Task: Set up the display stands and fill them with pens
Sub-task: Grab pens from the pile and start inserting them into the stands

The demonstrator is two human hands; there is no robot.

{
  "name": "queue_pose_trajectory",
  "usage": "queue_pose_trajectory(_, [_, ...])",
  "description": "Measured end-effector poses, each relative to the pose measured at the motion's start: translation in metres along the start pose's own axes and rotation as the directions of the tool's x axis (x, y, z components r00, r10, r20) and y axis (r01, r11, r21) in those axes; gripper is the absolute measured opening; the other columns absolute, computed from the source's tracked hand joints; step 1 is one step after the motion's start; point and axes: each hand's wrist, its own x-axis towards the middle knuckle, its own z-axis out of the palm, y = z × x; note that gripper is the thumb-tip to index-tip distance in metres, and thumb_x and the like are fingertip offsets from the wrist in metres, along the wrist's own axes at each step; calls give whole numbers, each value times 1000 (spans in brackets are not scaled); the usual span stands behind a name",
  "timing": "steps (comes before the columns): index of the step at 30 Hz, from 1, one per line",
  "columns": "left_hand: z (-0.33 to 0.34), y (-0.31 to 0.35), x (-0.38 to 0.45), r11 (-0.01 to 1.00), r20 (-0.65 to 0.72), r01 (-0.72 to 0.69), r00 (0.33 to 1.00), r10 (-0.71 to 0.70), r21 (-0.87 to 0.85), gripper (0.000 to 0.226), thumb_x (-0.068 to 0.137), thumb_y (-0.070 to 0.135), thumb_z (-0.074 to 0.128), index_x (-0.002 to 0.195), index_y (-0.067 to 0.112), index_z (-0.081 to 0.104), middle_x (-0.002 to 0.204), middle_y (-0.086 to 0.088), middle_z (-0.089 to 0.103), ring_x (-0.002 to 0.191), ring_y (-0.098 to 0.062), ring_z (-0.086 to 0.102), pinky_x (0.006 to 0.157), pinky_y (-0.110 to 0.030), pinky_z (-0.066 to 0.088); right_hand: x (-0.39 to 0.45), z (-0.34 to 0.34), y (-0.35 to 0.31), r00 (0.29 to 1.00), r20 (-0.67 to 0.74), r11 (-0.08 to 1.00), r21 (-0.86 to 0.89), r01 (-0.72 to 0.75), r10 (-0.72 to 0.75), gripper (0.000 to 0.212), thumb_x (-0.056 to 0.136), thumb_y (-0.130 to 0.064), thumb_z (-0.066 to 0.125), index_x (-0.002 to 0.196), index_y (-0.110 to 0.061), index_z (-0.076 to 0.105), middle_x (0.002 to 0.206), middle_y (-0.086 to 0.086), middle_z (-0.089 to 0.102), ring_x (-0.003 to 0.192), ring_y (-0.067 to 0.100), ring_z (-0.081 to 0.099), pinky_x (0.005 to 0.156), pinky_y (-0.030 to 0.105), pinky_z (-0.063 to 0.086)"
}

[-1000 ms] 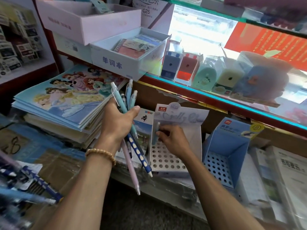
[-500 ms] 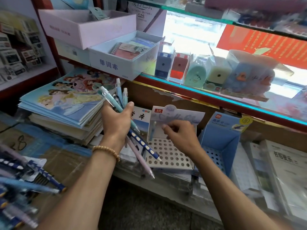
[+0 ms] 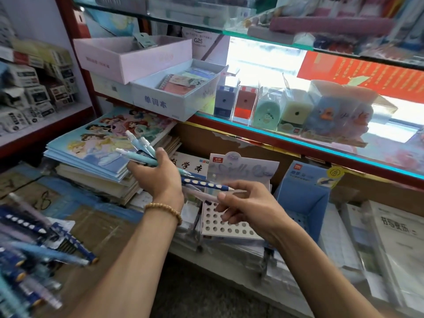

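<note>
My left hand (image 3: 158,177) grips a bundle of several pens (image 3: 140,150), light blue ends up-left, tips pointing right. One dark blue pen with white dots (image 3: 206,184) sticks out toward my right hand (image 3: 247,207), which pinches a pale pink pen (image 3: 206,195) from the bundle just above the white display stand (image 3: 229,226) with its grid of round holes and pale backing card. A blue display stand (image 3: 302,196) stands to the right of it on the low shelf.
More pens (image 3: 34,244) lie loose at the lower left on a cardboard surface. A stack of picture notebooks (image 3: 103,145) sits left of the stands. Boxes (image 3: 174,97) and pencil sharpeners (image 3: 268,106) line the glass shelf above. Wrapped booklets (image 3: 394,237) lie at the right.
My right hand has left the white stand's back rows and come to the bundle, pinching a pale pen. My left hand has tilted the bundle so the tips point right.
</note>
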Motion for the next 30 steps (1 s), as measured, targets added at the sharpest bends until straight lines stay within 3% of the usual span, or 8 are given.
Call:
queue_pose_trajectory(3, [2, -2, -2, 1000, -15, 18, 1000, -18, -4, 37, 94, 17, 64, 126, 11, 45, 114, -6, 62, 86, -10, 65, 53, -10, 52, 1, -2, -3, 997, -62, 998, 25, 49, -47, 37, 88, -7, 70, 123, -3, 58, 80, 16, 74, 64, 21, 69, 58, 23, 57])
queue_pose_trajectory(9, [0, -7, 15, 988, -33, 153, 988, -153, 22, 36, 93, 17, 65, 125, 10, 49, 113, -8, 66, 91, -17, 68, 69, -25, 57, -3, -28, -13, 992, -47, 985, -138, 106, -114, 35, 87, -10, 71, 120, -8, 61, 79, 13, 74, 63, 19, 67, 58, 24, 55])
queue_pose_trajectory(14, [-2, -7, 28, 976, -90, 215, 973, -212, 30, 37, 93, 17, 65, 126, 10, 50, 115, -4, 63, 97, -18, 65, 84, -28, 55, 3, -45, -14, 994, -67, 991, 99, 93, -87, 32, 76, -16, 69, 104, -1, 72, 78, 14, 70, 61, 18, 62, 58, 25, 54])
queue_pose_trajectory(19, [2, -16, 21, 933, -92, 359, 929, -358, -8, 32, 90, 17, 67, 118, 11, 53, 108, -7, 65, 92, -22, 67, 86, -42, 59, 13, -21, -5, 991, -129, 964, 260, 52, -19, 19, 89, -11, 63, 102, -2, 72, 79, 11, 71, 66, 18, 67, 63, 29, 56])
queue_pose_trajectory(22, [3, -15, 16, 946, -4, 321, 947, -321, 32, 30, 91, 14, 66, 118, 8, 56, 105, -7, 66, 84, -17, 67, 78, -35, 59, 18, -17, 0, 976, -216, 881, 469, 67, 41, 20, 95, -11, 58, 107, -3, 71, 77, 5, 66, 69, 14, 58, 66, 29, 50])
queue_pose_trajectory(24, [2, -10, 16, 961, 103, 254, 959, -265, 110, 25, 91, 14, 67, 113, 8, 57, 95, -4, 66, 73, -12, 64, 63, -27, 55, 19, -17, 3, 980, -183, 865, 500, 21, 83, 21, 96, -10, 55, 109, -3, 71, 78, 4, 63, 73, 15, 55, 70, 31, 47])
queue_pose_trajectory(27, [0, -5, 11, 966, 294, 160, 931, -215, 201, 19, 91, 14, 69, 105, 11, 57, 84, -2, 62, 59, -9, 55, 50, -21, 47, 18, -12, 6, 993, -96, 907, 420, -29, 76, 22, 99, -13, 53, 106, -7, 72, 78, 2, 64, 78, 17, 58, 77, 35, 45])
queue_pose_trajectory(30, [-1, -2, 4, 965, 483, 99, 850, -209, 243, 14, 89, 14, 71, 97, 12, 59, 76, -2, 58, 53, -9, 51, 47, -21, 45, 19, -7, 2, 992, -125, 960, 279, 1, 35, 19, 101, -16, 51, 103, -9, 68, 82, 4, 71, 83, 18, 63, 78, 34, 46])
